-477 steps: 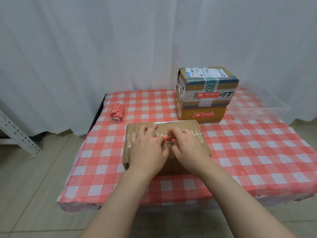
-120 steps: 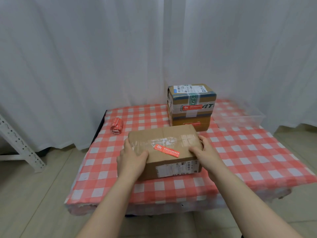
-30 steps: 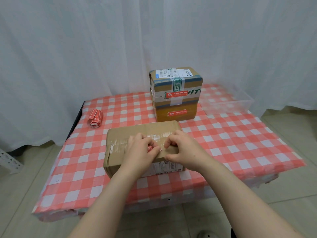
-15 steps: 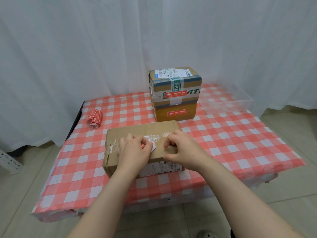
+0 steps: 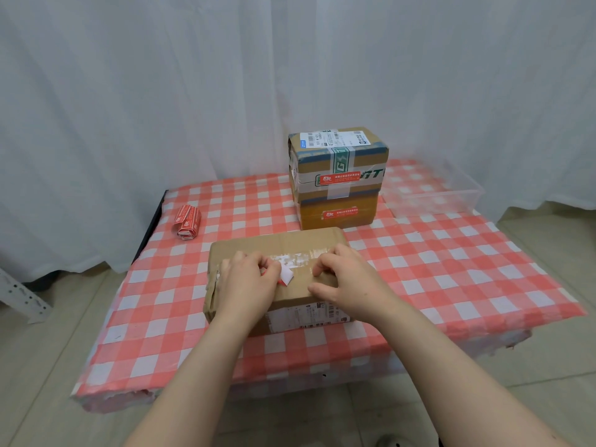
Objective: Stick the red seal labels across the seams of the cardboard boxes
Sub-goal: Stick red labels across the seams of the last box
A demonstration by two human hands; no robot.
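The left hand (image 5: 246, 285) lies on the left half of the box (image 5: 277, 243). Its fingers are curled and pinch a label (image 5: 285, 275) that lifts off the taped seam, white underside showing. The right hand (image 5: 346, 280) sits on the right half, fingers bent with tips on the top and thumb along the front edge; whether it pinches anything I cannot tell. The box lies near the table's (image 5: 451, 279) front edge.

At the far right corner is a clear tray (image 5: 464, 198), check cloth showing through its walls. Left of it, the stacked boxes (image 5: 338, 188) each carry a red label in front. A roll (image 5: 188, 224) of labels lies near the far left corner.

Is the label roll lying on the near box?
No, the label roll lies on the tablecloth, left of and apart from the near box.
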